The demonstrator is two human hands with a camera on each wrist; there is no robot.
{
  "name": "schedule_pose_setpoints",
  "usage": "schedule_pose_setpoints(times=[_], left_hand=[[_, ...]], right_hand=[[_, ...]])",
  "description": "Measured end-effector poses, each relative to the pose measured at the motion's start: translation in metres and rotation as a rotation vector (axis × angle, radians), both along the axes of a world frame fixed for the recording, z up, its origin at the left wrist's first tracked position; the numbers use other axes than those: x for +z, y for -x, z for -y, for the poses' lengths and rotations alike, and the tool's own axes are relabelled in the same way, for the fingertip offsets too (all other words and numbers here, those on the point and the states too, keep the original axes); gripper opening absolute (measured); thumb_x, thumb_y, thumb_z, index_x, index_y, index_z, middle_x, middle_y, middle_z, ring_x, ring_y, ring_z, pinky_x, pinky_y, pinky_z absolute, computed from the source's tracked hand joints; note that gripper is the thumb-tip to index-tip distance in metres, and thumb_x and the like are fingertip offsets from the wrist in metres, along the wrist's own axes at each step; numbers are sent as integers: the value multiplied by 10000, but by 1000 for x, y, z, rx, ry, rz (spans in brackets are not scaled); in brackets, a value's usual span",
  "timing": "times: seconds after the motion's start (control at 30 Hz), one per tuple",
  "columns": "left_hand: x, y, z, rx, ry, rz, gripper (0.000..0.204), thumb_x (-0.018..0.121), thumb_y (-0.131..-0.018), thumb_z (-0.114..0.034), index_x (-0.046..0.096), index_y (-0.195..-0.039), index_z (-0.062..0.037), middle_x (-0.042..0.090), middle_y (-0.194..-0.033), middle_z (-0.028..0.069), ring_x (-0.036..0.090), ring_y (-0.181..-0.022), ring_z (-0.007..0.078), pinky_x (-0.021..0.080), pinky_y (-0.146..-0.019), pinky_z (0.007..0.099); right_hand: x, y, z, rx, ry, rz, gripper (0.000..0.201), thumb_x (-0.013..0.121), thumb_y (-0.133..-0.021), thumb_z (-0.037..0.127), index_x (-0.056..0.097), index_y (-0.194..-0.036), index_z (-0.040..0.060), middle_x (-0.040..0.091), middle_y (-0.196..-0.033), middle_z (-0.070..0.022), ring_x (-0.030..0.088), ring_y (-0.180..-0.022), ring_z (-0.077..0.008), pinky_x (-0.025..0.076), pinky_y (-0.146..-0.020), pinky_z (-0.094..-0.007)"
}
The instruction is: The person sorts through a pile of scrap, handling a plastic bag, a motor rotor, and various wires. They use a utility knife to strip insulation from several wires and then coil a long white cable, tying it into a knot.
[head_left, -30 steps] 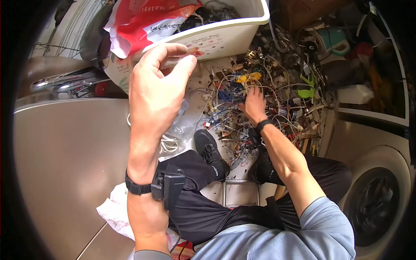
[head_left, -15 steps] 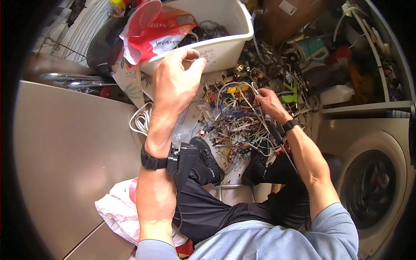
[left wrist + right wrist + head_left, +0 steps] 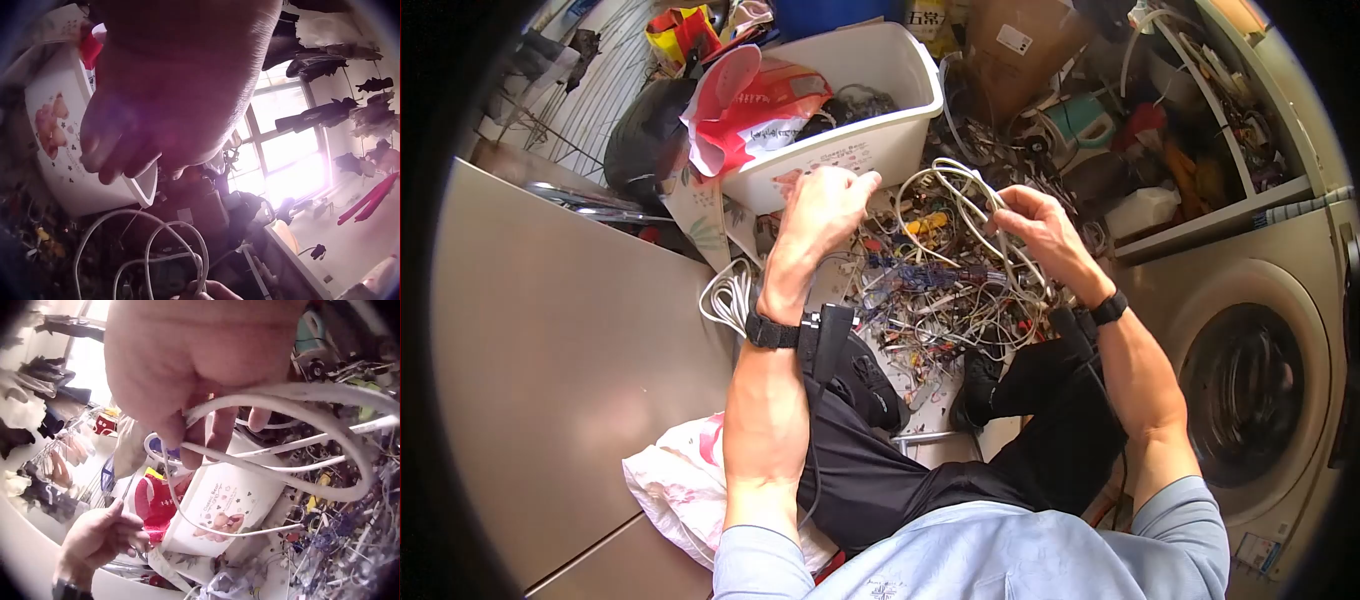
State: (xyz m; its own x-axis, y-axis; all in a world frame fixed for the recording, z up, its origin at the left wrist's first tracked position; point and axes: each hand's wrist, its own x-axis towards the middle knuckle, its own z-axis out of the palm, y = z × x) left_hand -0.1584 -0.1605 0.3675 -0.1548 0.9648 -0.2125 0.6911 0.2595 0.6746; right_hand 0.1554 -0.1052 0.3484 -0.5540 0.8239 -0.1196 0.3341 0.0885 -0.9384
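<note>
My right hand (image 3: 1045, 228) pinches a looped white cable (image 3: 972, 185) between thumb and fingers, lifted over a heap of tangled wires (image 3: 930, 320). In the right wrist view the loops of the cable (image 3: 350, 453) spread out around the fingers. My left hand (image 3: 825, 212) is raised in front of a white plastic bin (image 3: 860, 160), its fingers loosely bent and nothing visible in them. From the right wrist camera the left hand (image 3: 103, 540) shows its thumb apart from the fingers. A coiled white cable (image 3: 728, 298) lies beside the left wrist.
A red and white bag (image 3: 750, 110) and dark wires fill part of the bin. At right stand a front-loading washing machine (image 3: 1245, 390) and a cluttered shelf (image 3: 1250, 170). A cardboard box (image 3: 1015, 60) is at the back; a metallic panel (image 3: 580, 380) borders the left side.
The right hand has gone from reaching into the heap to lifting the looped white cable out, up and to the right. The left hand stays raised and loosely bent; the head view has shifted.
</note>
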Motion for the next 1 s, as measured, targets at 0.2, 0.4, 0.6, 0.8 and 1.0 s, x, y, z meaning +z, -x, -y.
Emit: schedule_pose_setpoints(times=[0.2, 0.4, 0.6, 0.8, 1.0], left_hand=[[-9, -30, -4, 78, 262, 663, 881, 486, -959, -745, 655, -1152, 98, 759, -891, 214, 741, -717, 238, 604, -610, 338], [-35, -38, -25, 130, 240, 1830, 579, 527, -1058, -461, 612, -1212, 91, 735, -1081, 241, 755, -932, 329, 643, -768, 379], [-17, -51, -4, 100, 87, 1603, 227, 622, -1036, -166, 660, -1198, -12, 740, -920, 78, 697, -702, 132, 564, -611, 233], [-9, -94, 20, -293, -98, 1097, 133, 623, -1001, -69, 660, -1119, -21, 738, -1011, 88, 686, -979, 168, 538, -929, 344], [-36, -135, 38, -506, -313, 269, 155, 593, -911, 45, 608, -1036, -46, 659, -852, 160, 685, -801, 304, 545, -725, 385]], right_hand=[[-8, 24, 10, -11, -18, -182, 157, 658, -988, 72, 667, -1117, -17, 718, -964, -49, 655, -906, -106, 526, -844, -270], [-21, 38, 36, 211, -647, -40, 224, 739, -837, 27, 654, -1045, 39, 676, -889, -156, 678, -840, -367, 558, -751, -426], [-26, 26, 33, 277, -88, -176, 450, 690, -975, 199, 558, -1346, -19, 681, -1219, -159, 664, -1125, -289, 527, -978, -395], [2, 11, 17, 57, 642, -820, 672, 651, -1007, 452, 453, -1450, -13, 636, -1326, -149, 624, -1202, -222, 507, -1031, -397], [11, 6, 16, -36, 570, -498, 806, 780, -906, 275, 366, -1475, -118, 655, -1165, -154, 686, -997, -178, 562, -848, -310]])
